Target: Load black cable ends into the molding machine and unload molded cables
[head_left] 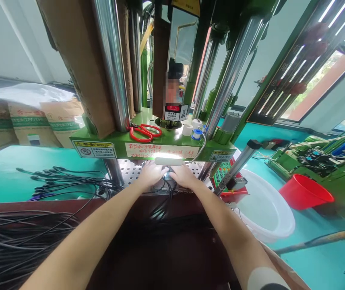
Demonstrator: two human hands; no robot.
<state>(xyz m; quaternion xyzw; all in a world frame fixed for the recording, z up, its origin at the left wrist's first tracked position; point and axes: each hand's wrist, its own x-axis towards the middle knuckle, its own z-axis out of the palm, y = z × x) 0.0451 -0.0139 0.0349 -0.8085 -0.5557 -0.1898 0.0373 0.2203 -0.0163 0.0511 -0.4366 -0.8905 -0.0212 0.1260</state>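
Both my hands reach under the front of a green press point(118, 141). My left hand point(152, 173) and my right hand point(182, 175) are close together, thumbs turned inward and fingers curled. A bundle of thin black cables point(168, 191) runs down from between them over the edge of the perforated metal plate point(130, 169). The lit white lamp point(168, 161) and the press hide most of the fingertips, so what they grip cannot be made out.
Red-handled scissors point(146, 133) and small tape rolls point(196, 133) lie on the press. Black cables with connectors point(66, 179) spread at left, above a large cable pile point(18, 241). On the right are a red control box point(231, 195), white tub point(265, 205) and red bucket point(305, 193).
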